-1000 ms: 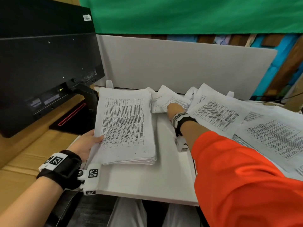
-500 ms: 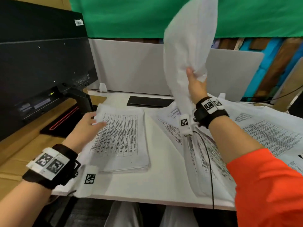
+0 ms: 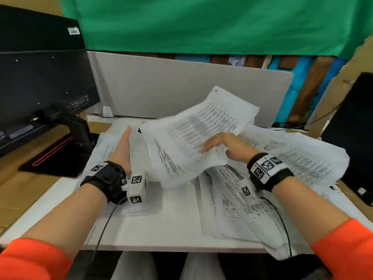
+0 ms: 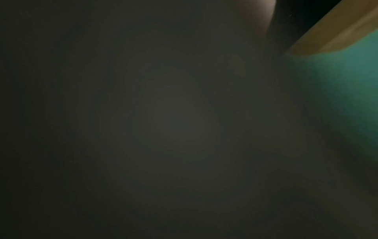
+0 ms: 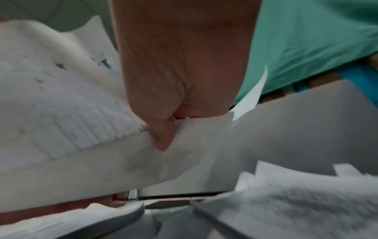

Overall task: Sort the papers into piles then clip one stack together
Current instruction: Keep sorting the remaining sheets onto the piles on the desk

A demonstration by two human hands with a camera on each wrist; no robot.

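Note:
My right hand [image 3: 215, 147] grips a sheaf of printed papers [image 3: 191, 134] by its near edge and holds it tilted over the left stack [image 3: 107, 146]. In the right wrist view the thumb [image 5: 163, 139] presses under the sheaf of papers [image 5: 61, 113]. My left hand [image 3: 123, 147] lies with straight fingers on the left stack, beside the sheaf's left edge. The left wrist view is dark. Loose printed sheets [image 3: 302, 158] spread over the right half of the white table [image 3: 171, 225]. No clip is in view.
A black monitor [image 3: 40, 87] on its stand [image 3: 80, 132] fills the left side. A grey divider [image 3: 181, 87] closes the back of the table. A dark box [image 3: 353, 128] stands at the right. More sheets [image 3: 228, 205] lie toward the front edge.
My right hand has brought the sheaf down from high in the air and leftward over the left stack. My left hand has slid from the stack's side to its top.

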